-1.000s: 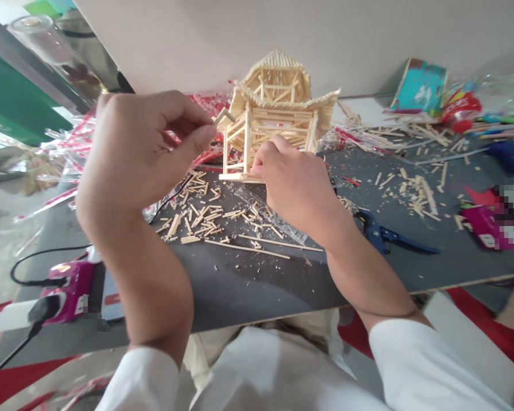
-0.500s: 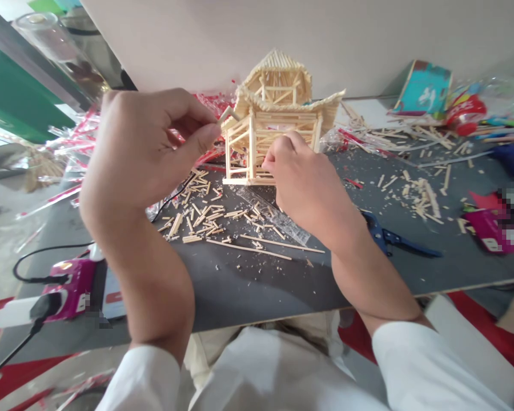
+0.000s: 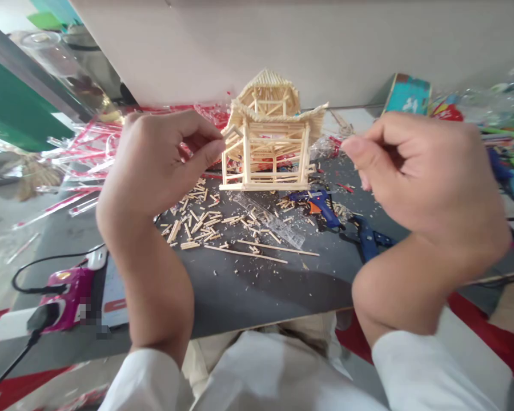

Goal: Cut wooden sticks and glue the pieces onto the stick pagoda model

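Note:
A small house built of wooden sticks [image 3: 269, 137] stands on the dark board [image 3: 248, 291]. My left hand [image 3: 163, 162] is raised just left of it, thumb and forefinger pinched on a short wooden stick piece at the roof's left corner. My right hand [image 3: 428, 177] hovers to the right of the house, away from it, fingers curled loosely with nothing visible in them. Cut stick pieces [image 3: 201, 220] and two long sticks [image 3: 257, 251] lie in front of the house. A blue glue gun [image 3: 319, 204] lies right of the base.
Blue cutters [image 3: 370, 240] lie near the glue gun. A clear ruler [image 3: 274, 220] rests among the scraps. A pink device with a black cable [image 3: 66, 288] sits at the left. Red-and-clear wrappers [image 3: 85, 154] pile at the back left. A teal box [image 3: 409, 97] leans against the wall.
My right hand has let go of the house's base and pulled back to the right and up. The glue gun it was hiding now shows. My left hand keeps its pinch.

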